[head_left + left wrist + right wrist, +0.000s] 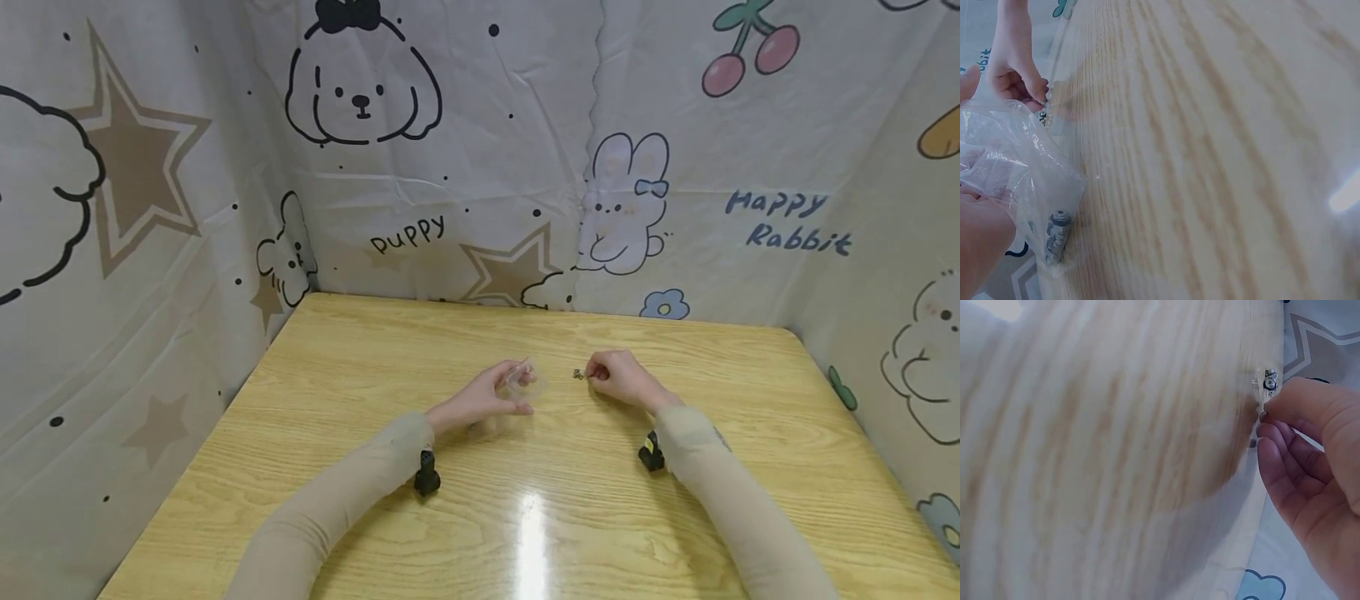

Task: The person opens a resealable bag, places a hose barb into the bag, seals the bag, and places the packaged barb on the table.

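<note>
Nearest, two pale sleeves (348, 479) stretch over the wooden table (585, 517), a black wrist camera (427, 477) on each arm. Next out, the left hand (487, 397) holds a clear plastic bag (1038, 153), thumb and fingers spread wide about it, with dark metal parts (1058, 234) down in its lower corner. A touch farther comes the right hand (622, 377), its thumb and index finger drawn narrow, almost together; whether they pinch a piece, I can't tell. And here's the key relation: loose metal bits (578, 374) sit on the table between the hands, just left of the right fingertips, that hand clearly the nearer (too small a cluster to show a long axis). The bag lies farther left. Beyond everything hangs the printed cloth (487, 167).
</note>
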A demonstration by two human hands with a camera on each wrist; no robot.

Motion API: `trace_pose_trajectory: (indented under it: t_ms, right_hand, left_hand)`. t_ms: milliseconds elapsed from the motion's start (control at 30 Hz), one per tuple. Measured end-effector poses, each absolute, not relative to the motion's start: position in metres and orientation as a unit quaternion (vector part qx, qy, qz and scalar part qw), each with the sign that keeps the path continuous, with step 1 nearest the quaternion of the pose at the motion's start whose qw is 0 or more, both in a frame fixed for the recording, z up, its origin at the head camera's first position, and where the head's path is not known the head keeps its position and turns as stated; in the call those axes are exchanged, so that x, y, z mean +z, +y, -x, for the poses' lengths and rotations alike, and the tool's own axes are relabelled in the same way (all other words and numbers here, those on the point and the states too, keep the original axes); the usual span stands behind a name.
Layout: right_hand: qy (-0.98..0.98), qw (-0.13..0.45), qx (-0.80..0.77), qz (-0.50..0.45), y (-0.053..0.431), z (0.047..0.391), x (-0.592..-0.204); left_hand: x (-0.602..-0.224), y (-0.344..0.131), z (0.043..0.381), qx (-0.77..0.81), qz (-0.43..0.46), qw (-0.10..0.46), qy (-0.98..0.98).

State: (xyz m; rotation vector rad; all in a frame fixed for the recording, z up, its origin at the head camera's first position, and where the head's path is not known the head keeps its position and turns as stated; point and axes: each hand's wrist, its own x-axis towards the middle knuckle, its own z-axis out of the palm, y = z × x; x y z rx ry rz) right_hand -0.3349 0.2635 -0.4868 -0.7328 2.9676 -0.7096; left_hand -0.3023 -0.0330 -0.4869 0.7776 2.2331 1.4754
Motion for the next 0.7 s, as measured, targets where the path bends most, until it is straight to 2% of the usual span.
trace_pose_trajectory:
  t_ms: [233, 467, 700]
  right_hand:
    - [0.938, -0.013, -0.257, 0.234, 0.258, 0.332, -0.481]
    - [0.915, -0.053, -0.289, 0.278, 0.241, 0.324, -0.455]
    - [0.895, -0.055, -0.308, 0.318, 0.215, 0.311, -0.428]
  left_hand:
    - [-0.488, -0.032, 0.304, 0.523, -0.277, 0.173, 0.787]
    - [-0.490, -0.031, 0.305, 0.526, -0.277, 0.173, 0.785]
    - [-0.488, -0.030, 0.304, 0.530, -0.267, 0.173, 0.786]
